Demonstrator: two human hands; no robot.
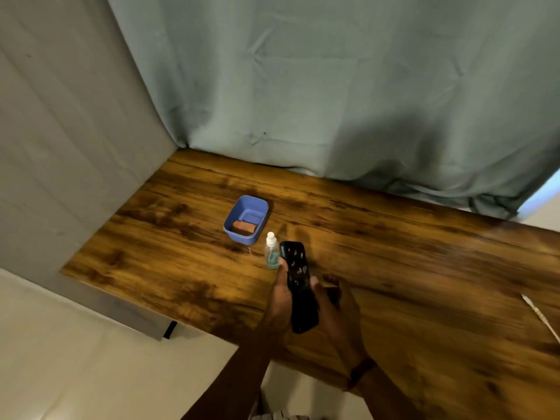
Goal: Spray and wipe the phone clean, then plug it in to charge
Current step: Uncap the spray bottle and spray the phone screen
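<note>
Phone (298,283): black, patterned case, held off the worktop (394,253) near the front edge, long axis running away from the person, slightly tilted.

Left hand (280,301): wrapped along the phone's left edge. Thumb up against that edge near the upper half; the remaining fingers are hidden behind the phone. Clamped on the phone.

Right hand (336,310): against the phone's right edge, about mid-length. Fingers (331,286) curled, with a fingertip touching the edge. This hand is motion-blurred and seems to be pinching the phone, though the contact is not sharp.

Spray bottle (271,251): clear, white cap, bluish liquid low inside. Stands upright on the worktop just left of the phone's far end, beside the left thumb.

Blue tub (251,204): open, just beyond the bottle. Inside, at its near end, lies one reddish-brown folded cloth or pad (244,228); which one, I cannot tell.

White cable (541,316): lies on the worktop, far right, well apart from the hands.
</note>
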